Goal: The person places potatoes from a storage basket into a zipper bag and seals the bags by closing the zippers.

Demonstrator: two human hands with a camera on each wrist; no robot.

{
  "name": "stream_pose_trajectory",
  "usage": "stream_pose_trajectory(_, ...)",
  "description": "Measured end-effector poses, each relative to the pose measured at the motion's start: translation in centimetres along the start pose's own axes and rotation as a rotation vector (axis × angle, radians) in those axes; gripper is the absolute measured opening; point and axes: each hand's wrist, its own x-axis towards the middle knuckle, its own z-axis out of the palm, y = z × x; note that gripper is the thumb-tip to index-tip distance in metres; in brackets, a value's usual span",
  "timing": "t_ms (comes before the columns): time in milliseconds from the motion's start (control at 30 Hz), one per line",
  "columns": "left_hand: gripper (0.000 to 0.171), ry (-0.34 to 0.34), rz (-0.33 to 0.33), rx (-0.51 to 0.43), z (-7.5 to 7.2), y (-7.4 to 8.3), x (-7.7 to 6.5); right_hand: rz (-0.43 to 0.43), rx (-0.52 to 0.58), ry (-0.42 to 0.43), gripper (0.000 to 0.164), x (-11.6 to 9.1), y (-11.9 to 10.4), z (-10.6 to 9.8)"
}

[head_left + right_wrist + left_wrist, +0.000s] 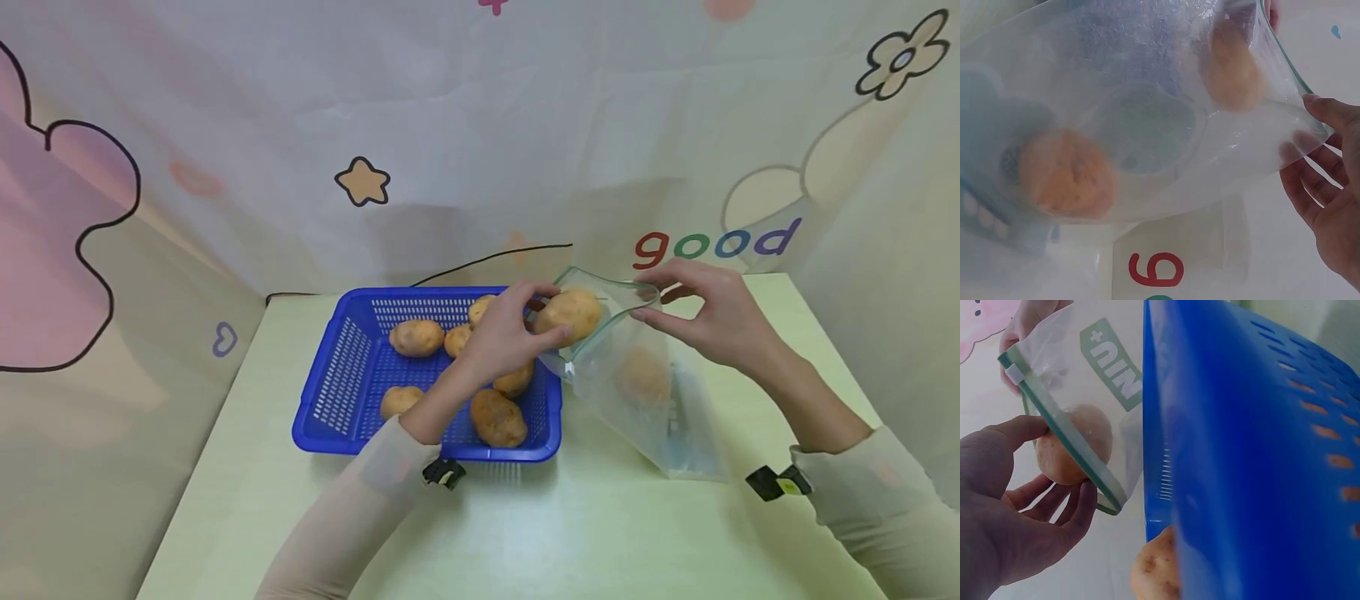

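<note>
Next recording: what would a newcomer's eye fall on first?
Probably the bright blue basket of potatoes, left of centre on the table in the head view. Next, over its right side, the left hand holding a potato at the mouth of a translucent zip bag, which the right hand pinches. Behind, the colourful word "good" stands out on the backdrop.

Back from the grip of the left hand [510, 337], past the wrist, runs a long pale off-white fabric sleeve [337, 517] — a faint pinkish patch near its cuff. A small black angular device [444, 473] sits at that cuff's inner side. Behind the right hand's [716, 317] grip, a matching creased off-white sleeve [862, 500] bears another pinkish patch — its blocky black device [765, 482] carries a yellow-green mark.
</note>
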Motion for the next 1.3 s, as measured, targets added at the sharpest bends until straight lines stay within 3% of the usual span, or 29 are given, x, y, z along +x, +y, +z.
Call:
stream_pose_trajectory(267,0.053,-0.041,0.03,-0.025,-0.4,0.0,-0.3,-0.007,0.026,0.022,0.039,0.0,-0.3,0.3)
stream_pose_trajectory(500,0.053,0.001,0.034,0.053,-3.7,-0.4,-0.5,-0.001,0.004,0.027,0.037,-0.1,0.0,0.1)
stream_pose_trajectory(767,0.064,-0.032,-0.023,0.069,-6.5,-3.0,0.1,0.006,0.003,0.033,0.037,-0.4,0.0,0.0)
stream_pose_trajectory(1033,0.068,-0.094,-0.115,0.069,-6.6,-6.0,0.9,0.016,-0.006,0.028,0.037,-0.6,-0.1,-0.1)
stream_pose_trajectory(1300,0.063,-0.132,-0.158,0.062,-6.0,-7.1,2.0,0.014,-0.004,0.036,0.037,-0.6,-0.3,-0.1)
